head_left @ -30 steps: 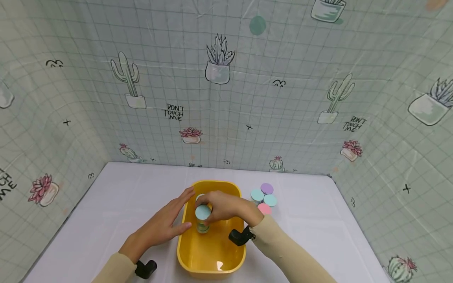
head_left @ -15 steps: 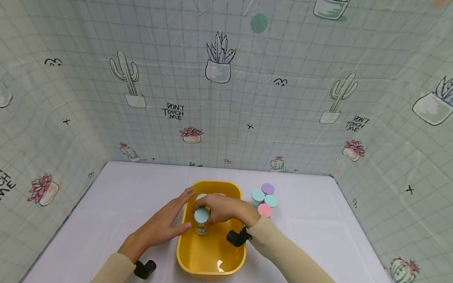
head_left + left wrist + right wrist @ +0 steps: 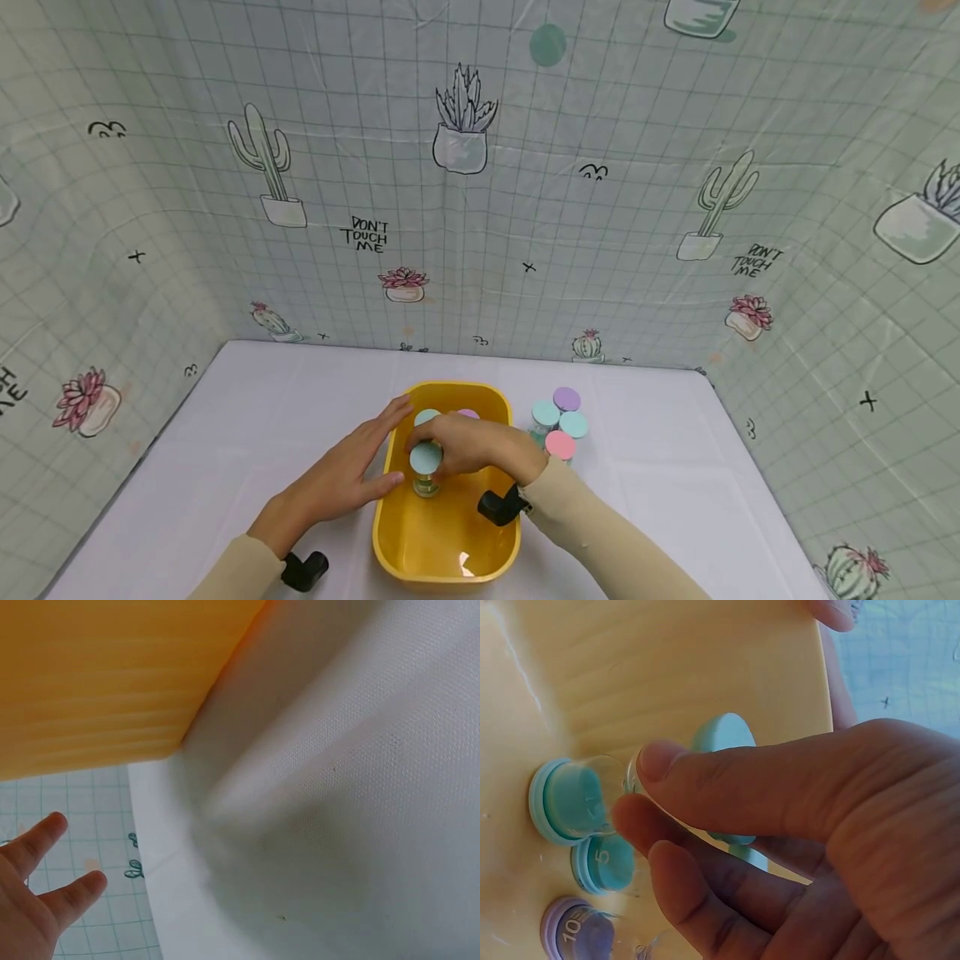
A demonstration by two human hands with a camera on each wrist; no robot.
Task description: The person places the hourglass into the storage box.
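Observation:
Inside the yellow tub [image 3: 442,542], my right hand [image 3: 468,442] pinches a sand timer with a pale teal cap [image 3: 426,457] between thumb and fingers. It stands about upright. The right wrist view shows its teal base [image 3: 568,801] near the tub's floor, close to a teal timer marked 5 [image 3: 607,864] and a purple one marked 10 [image 3: 581,931]. Behind my right hand, another teal cap [image 3: 427,417] and part of a purple cap [image 3: 468,413] show. My left hand [image 3: 341,471] rests at the tub's left rim, fingers straight and spread; the left wrist view catches only two fingertips.
Right of the tub, several timers stand grouped on the white table [image 3: 652,483]: one purple [image 3: 567,399], two with teal caps [image 3: 545,414], one pink [image 3: 560,444]. A grid-patterned cloth [image 3: 480,208] with cactus prints rises behind and at both sides.
My right hand has shifted slightly down and toward me with the timer. The purple cap behind it has come into view. My left hand has stayed at the rim.

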